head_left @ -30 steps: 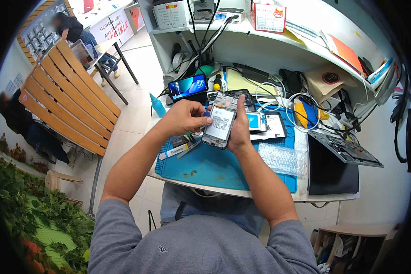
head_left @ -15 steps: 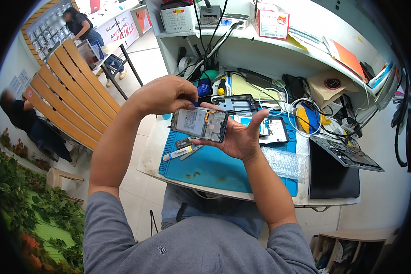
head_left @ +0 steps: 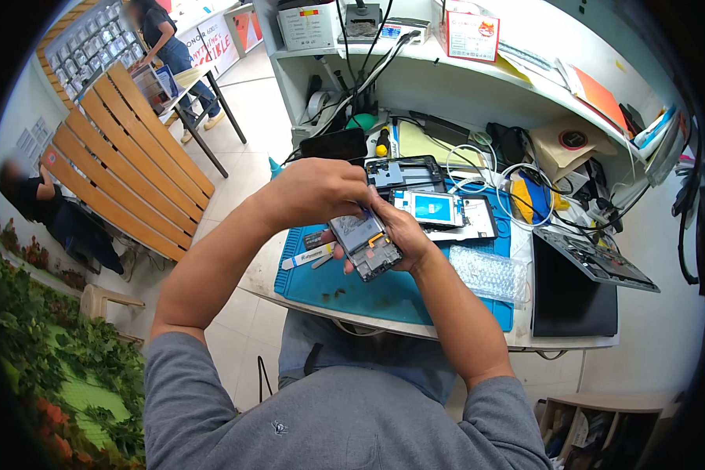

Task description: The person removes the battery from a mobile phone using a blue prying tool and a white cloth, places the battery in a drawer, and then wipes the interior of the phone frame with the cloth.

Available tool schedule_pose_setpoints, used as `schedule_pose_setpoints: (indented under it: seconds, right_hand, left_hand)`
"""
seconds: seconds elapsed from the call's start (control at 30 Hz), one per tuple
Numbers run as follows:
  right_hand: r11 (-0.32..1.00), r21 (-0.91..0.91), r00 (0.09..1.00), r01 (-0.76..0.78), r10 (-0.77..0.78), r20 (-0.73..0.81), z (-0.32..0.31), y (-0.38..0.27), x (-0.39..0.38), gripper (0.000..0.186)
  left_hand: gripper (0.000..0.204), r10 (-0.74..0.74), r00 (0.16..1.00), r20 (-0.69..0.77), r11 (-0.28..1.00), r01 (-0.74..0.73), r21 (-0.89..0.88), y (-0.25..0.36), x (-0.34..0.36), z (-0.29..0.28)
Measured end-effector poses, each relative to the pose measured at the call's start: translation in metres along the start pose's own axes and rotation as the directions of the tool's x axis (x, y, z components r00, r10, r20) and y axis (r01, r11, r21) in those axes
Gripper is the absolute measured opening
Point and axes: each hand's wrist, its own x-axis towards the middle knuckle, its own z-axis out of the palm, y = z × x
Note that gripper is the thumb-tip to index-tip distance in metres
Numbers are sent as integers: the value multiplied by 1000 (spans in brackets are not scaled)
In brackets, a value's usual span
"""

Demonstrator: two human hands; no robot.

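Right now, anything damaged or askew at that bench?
Brownish marks spot the blue mat near its front edge; burns or dirt, can't tell. At right, a grey panel tilts over a black panel. The phone in the right hand has exposed innards.

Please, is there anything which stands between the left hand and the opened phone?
Only a small blue piece, apparently pinched by the left hand near the opened phone's upper end; the fingers partly hide it. Nothing else visible stands between them.
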Motion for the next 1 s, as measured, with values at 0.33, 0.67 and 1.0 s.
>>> schedule_pose_setpoints:
  seconds: [0.33,0.67,1.0]
  right_hand:
    - [982,-39,970,184,-188,-152,-16,20,14,55]
    - [955,-144,951,258,-277,-135,2,18,13,50]
    - [904,-248,870,347,-409,-275,-5,35,22,54]
  left_hand:
    - [61,-632,629,453,311,741,-595,-4,-8,28]
    - [47,-491,691,530,438,722,-536,-17,4,23]
    - [36,-487,630,605,403,777,-484,0,16,22]
